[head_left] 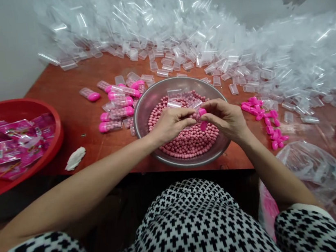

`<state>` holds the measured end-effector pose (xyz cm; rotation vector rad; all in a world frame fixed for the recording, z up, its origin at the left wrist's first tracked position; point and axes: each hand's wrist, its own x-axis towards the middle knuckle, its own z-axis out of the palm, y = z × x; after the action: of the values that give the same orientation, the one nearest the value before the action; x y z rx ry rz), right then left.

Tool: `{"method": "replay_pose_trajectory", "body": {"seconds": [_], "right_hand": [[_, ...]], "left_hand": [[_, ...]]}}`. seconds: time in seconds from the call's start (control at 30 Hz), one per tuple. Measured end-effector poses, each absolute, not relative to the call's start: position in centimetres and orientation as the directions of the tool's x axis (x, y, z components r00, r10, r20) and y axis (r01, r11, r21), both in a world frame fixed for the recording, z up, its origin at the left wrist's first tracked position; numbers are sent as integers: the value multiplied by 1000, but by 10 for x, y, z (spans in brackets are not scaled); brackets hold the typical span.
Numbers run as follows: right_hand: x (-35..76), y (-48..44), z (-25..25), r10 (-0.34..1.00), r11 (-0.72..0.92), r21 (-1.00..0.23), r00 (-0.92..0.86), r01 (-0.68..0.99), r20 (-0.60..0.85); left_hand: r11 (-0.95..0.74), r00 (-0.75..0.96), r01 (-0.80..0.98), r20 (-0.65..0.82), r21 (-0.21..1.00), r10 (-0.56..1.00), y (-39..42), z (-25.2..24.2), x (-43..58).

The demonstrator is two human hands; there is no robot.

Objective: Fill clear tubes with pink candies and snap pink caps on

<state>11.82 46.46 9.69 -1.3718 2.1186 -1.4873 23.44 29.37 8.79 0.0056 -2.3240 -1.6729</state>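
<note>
Bowl (141,113) of beads (185,140) at bench (87,78) centre; filled tubes (117,114) at ten o'clock, basin (59,132) at nine, caps (268,123) at three, empty tubes (204,26) heaped at twelve.

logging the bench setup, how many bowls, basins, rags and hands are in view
metal bowl: 1
red basin: 1
white rag: 1
hands: 2, left hand on a tube, right hand on a pink cap
total: 5
</note>
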Motion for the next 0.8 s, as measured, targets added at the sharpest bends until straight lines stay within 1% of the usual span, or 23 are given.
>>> {"method": "replay_pose_trajectory", "body": {"seconds": [0.17,0.23,0.37,0.5,0.57,0.63,0.7,0.73,0.8], "right_hand": [[116,465,105,-805,14,-808,-486,-589,341],[116,464,108,-815,4,-764,-446,-645,371],[120,469,113,-842,-14,-569,-298,-822,450],[124,472,115,-849,-47,-414,-182,-909,497],[125,469,116,-876,-24,-331,-140,-943,462],[125,464,115,-911,13,-262,-119,-965,394],[123,458,114,-922,35,-252,-129,-967,366],[122,456,113,-913,37,-280,-146,-959,380],[117,455,113,-882,25,-402,-210,-915,422]], "left_hand": [[388,-934,209,301,898,-193,297,90,236],[384,-924,220,318,897,-211,298,90,238],[424,-910,263,369,866,-189,298,90,242],[503,-906,283,399,817,-137,297,86,241],[543,-907,274,402,794,-129,295,83,241],[589,-905,262,407,764,-125,294,80,240],[617,-901,249,413,747,-135,293,80,239],[609,-903,237,404,757,-150,293,80,239],[518,-918,203,346,831,-195,292,83,238]]}}
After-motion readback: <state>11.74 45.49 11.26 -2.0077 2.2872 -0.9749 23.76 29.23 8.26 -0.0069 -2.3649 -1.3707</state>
